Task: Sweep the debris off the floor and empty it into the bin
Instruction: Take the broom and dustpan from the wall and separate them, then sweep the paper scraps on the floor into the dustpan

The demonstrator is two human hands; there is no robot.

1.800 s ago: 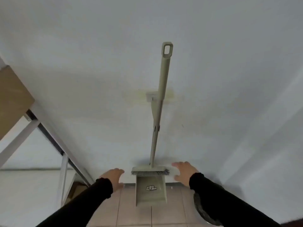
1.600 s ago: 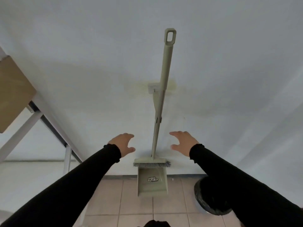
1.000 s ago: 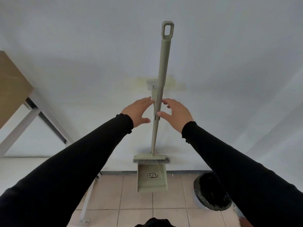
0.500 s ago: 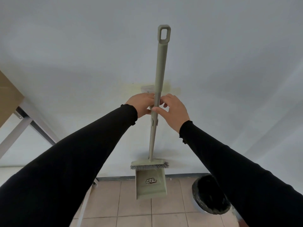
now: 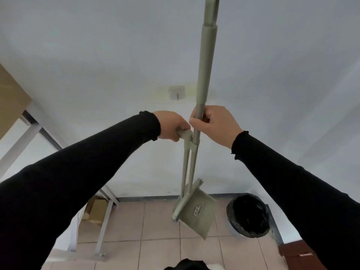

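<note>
Left grip (image 5: 171, 126) clasps dustpan handle (image 5: 184, 135); right grip (image 5: 214, 125) clasps broom pole (image 5: 206, 65). Dustpan (image 5: 196, 211) hangs tilted near bin (image 5: 247, 215). Jerky unclipping could swing it against that.

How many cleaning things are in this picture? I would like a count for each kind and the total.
Broom: 1
Dustpan: 1
Bin: 1
Total: 3

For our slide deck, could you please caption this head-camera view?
Left hand grips the dustpan handle, right hand grips the broom handle, both clear of the wall hook.
</note>
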